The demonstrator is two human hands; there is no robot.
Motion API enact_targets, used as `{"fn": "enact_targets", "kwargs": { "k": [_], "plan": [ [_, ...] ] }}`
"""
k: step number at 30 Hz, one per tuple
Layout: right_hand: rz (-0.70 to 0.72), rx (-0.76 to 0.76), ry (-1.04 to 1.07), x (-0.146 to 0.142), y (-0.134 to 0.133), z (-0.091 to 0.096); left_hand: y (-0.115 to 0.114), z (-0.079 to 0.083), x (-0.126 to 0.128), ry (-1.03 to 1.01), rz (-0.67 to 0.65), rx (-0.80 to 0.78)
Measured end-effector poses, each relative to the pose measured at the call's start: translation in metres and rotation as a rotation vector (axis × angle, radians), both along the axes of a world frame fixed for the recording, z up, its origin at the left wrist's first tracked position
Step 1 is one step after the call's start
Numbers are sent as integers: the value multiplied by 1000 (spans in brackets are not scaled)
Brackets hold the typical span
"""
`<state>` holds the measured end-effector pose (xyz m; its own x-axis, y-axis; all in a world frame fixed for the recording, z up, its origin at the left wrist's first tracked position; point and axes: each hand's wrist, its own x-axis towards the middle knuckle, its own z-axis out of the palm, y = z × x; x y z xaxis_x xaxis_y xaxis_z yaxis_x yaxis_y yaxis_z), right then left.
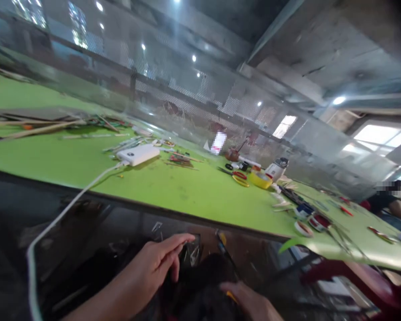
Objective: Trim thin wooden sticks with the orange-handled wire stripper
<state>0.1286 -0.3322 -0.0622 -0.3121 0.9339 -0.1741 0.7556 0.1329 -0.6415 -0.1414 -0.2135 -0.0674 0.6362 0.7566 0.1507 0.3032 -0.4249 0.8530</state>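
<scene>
My left hand (162, 261) is low in the middle of the view, below the table's front edge, with its fingers stretched out. Just past its fingertips is a dark, shiny piece (194, 249); whether they touch it I cannot tell. At the bottom, my right hand (250, 301) is blurred and partly cut off. Its fingers curl around something with an orange part (232, 296), whose kind is not clear. A thin dark tool with a yellow part (223, 240) lies between and beyond the hands.
A white power bank (138, 154) with a white cable (63, 211) lies on the green tabletop (173, 196). Scissors (239, 177), yellow tape (260, 179) and thin sticks (36, 127) lie around it. A clear sheet rises behind. Another person (384, 203) is at far right.
</scene>
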Motion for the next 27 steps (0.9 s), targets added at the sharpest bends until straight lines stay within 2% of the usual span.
{"fn": "enact_targets", "kwargs": {
  "k": [2, 4, 6, 8, 10, 13, 16, 19, 23, 27],
  "plan": [
    [-30, 189, -24, 7, 10, 17, 17, 10, -4, 28, 84, 322],
    [-151, 379, -76, 12, 22, 36, 31, 20, -6, 78, 177, 613],
    [-303, 475, -135, 17, 36, 53, 40, 30, -5, 148, 247, 800],
    [-379, 506, -184, 23, 53, 67, 44, 40, 0, 202, 259, 896],
    [-364, 543, -215, 31, 74, 73, 45, 51, 11, 217, 222, 943],
    [-328, 614, -239, 44, 112, 72, 55, 69, 36, 226, 112, 970],
    [-298, 612, -249, 57, 153, 61, 88, 80, 64, 288, -4, 971],
    [-284, 600, -261, 69, 188, 50, 135, 81, 83, 382, -77, 938],
    [-270, 579, -265, 81, 222, 42, 188, 75, 84, 466, -123, 892],
    [-297, 564, -264, 87, 250, 38, 220, 71, 68, 572, -104, 809]
  ]
}}
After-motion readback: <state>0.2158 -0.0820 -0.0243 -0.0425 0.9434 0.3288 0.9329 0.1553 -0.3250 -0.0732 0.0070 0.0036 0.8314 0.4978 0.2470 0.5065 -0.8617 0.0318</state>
